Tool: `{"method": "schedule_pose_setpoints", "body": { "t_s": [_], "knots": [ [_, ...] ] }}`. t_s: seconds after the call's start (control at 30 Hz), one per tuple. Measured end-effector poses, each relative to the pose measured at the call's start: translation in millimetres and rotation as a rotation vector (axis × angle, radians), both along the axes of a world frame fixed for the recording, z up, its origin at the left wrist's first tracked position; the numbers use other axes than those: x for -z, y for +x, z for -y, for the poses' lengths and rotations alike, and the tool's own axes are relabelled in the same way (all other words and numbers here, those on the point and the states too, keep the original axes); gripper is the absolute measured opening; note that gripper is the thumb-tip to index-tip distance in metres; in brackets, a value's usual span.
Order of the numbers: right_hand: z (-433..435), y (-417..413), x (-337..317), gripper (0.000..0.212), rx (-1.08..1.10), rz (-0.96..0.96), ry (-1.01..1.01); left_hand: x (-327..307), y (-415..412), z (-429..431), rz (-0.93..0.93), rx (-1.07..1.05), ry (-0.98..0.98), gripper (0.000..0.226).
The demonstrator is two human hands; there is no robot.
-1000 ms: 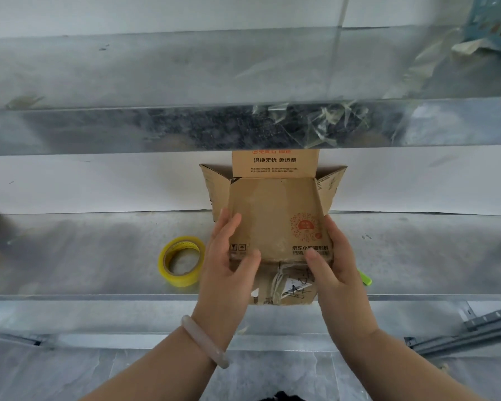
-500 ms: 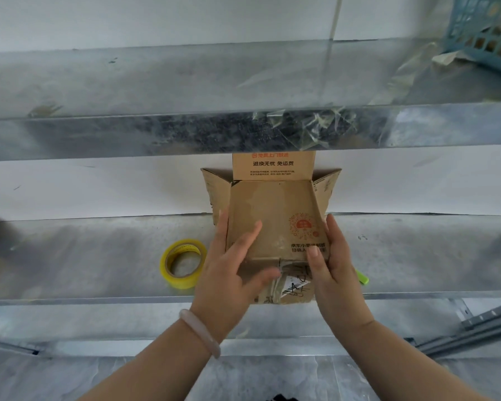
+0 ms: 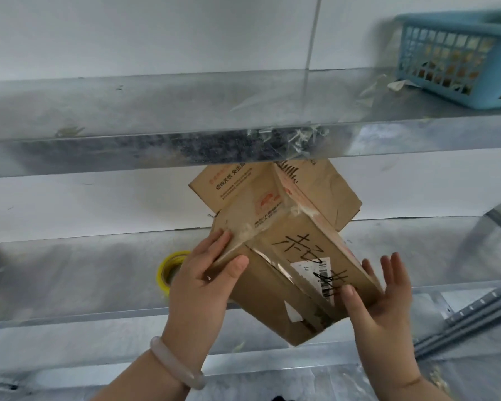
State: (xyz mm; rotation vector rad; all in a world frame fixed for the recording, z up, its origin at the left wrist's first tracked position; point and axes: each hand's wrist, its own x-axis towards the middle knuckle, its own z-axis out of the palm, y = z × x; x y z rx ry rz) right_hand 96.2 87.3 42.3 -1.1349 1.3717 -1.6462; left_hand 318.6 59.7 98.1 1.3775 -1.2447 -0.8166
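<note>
Left hand (image 3: 203, 285): you pinch the near left corner of the cardboard box (image 3: 275, 250), thumb on the face turned toward you, fingers on the face next to it. A pale bracelet (image 3: 177, 363) sits on that wrist.

Right hand (image 3: 385, 302): fingers straight and spread, palm flat against the right side of the box near its low end, thumb lying on the face that carries the white barcode label (image 3: 315, 270). This hand props the box and does not wrap it.

Box: off the shelf, held in the air between both hands, tilted. One bottom corner points down toward you. The open flaps (image 3: 232, 186) point up and away, and their tops are hidden behind the front lip of the upper shelf (image 3: 156, 111). Black marker writing runs along the labelled face. Torn clear tape clings to the seams.

Yellow tape roll (image 3: 168, 270): lies on the lower shelf (image 3: 70, 279), just left of the box, partly hidden by your left hand.

Upper shelf: bare metal, with scraps of clear tape (image 3: 289, 140) stuck along the front lip above the box. A blue basket (image 3: 457, 53) stands at its far right. I cannot tell what is in it.

Lower right: a slotted metal rail (image 3: 475, 314) runs slantwise below the lower shelf.
</note>
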Motion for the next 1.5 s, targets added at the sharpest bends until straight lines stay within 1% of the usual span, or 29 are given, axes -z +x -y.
{"method": "schedule_pose_setpoints", "body": {
  "t_s": [0.03,0.1,0.13,0.17,0.23,0.3,0.37,0.43,0.5,0.57,0.67,0.77,0.83,0.9,0.97,1.1,1.13,1.17,1.2,1.27,1.3,1.33,1.37,1.43,1.5],
  "knots": [
    [-1,0,-7,0.073,0.038,0.062,-0.041,-2,2,-3,-0.053,-0.002,0.034,0.055],
    [-4,-1,-18,0.050,0.096,0.111,-0.114,-4,7,-6,-0.165,0.018,0.105,0.056],
    [-5,-1,-20,0.040,0.117,0.107,-0.123,-4,10,-8,-0.187,0.037,0.134,0.055],
    [-4,-1,-22,0.033,0.133,0.102,-0.114,-3,13,-9,-0.157,0.058,0.145,0.053],
    [1,-1,-23,0.036,0.140,0.072,-0.049,2,22,-9,0.060,0.102,0.117,0.052],
    [8,1,-30,0.031,0.133,0.031,0.043,5,34,-9,0.302,0.181,0.103,0.064],
    [15,4,-41,0.028,0.133,-0.026,0.118,8,44,-8,0.434,0.253,0.128,0.069],
    [25,8,-47,0.031,0.109,-0.078,0.193,7,49,-9,0.454,0.315,0.191,0.061],
    [40,12,-50,0.034,0.050,-0.133,0.290,8,49,-6,0.406,0.347,0.268,0.052],
    [58,14,-51,0.032,-0.005,-0.183,0.353,14,47,2,0.354,0.346,0.327,0.043],
    [82,17,-56,0.036,-0.129,-0.284,0.383,25,43,16,0.337,0.343,0.338,0.036],
    [98,20,-50,0.039,-0.257,-0.423,0.474,34,43,30,0.331,0.308,0.329,0.031],
    [107,22,-41,0.047,-0.297,-0.453,0.526,38,45,38,0.327,0.284,0.328,0.036],
    [113,23,-37,0.051,-0.307,-0.414,0.560,44,47,44,0.339,0.265,0.334,0.036],
    [118,22,-35,0.053,-0.319,-0.425,0.596,49,48,49,0.370,0.256,0.352,0.042],
    [123,18,-25,0.058,-0.273,-0.608,0.627,46,39,60,0.529,0.243,0.358,0.066],
    [124,18,-26,0.058,-0.254,-0.649,0.624,45,36,63,0.543,0.258,0.348,0.070],
    [124,18,-27,0.057,-0.239,-0.690,0.627,46,34,66,0.541,0.281,0.343,0.071],
    [124,18,-28,0.052,-0.234,-0.721,0.627,46,31,70,0.525,0.297,0.334,0.071],
    [122,19,-26,0.034,-0.246,-0.721,0.622,46,27,77,0.425,0.270,0.343,0.066],
    [121,21,-24,0.036,-0.256,-0.698,0.633,48,25,79,0.359,0.224,0.352,0.063],
    [119,22,-20,0.047,-0.273,-0.671,0.646,50,22,81,0.314,0.177,0.353,0.061],
    [116,23,-17,0.059,-0.295,-0.655,0.656,51,21,81,0.307,0.155,0.362,0.061],
    [114,22,-15,0.070,-0.328,-0.664,0.641,56,19,83,0.346,0.190,0.391,0.062],
    [115,20,-14,0.070,-0.353,-0.742,0.629,58,18,83,0.427,0.225,0.407,0.063]
  ]
}}
